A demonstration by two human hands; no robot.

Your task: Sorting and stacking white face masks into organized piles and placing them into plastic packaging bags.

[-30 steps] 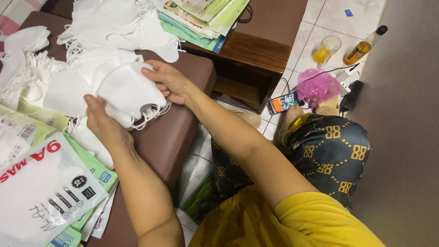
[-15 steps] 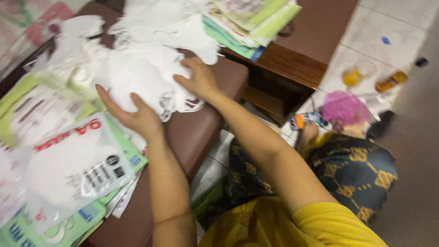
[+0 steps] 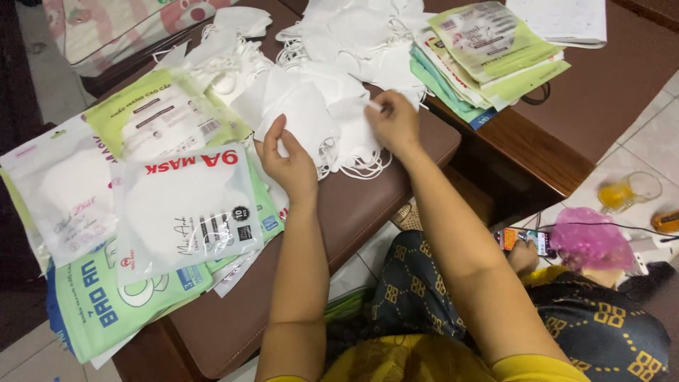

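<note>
Both bare hands rest on a small stack of white face masks lying on a brown padded bench. At the stack's near edge, the left hand has its fingers curled over the masks and its thumb beneath, pinching them. Just beside it, at the far edge, the right hand is closed on the masks, with a small white strip caught between thumb and forefinger. White ear loops spill from under the stack toward the person.

Beyond the hands, a larger loose heap of white masks spreads across the bench. Left of the hands lie flat mask packets, clear-fronted with green and white printing, overlapping one another. To the right, on a brown wooden table, sits a pile of green packets. On the tiled floor lower right are a pink mesh bundle, a phone and a glass of yellow liquid.
</note>
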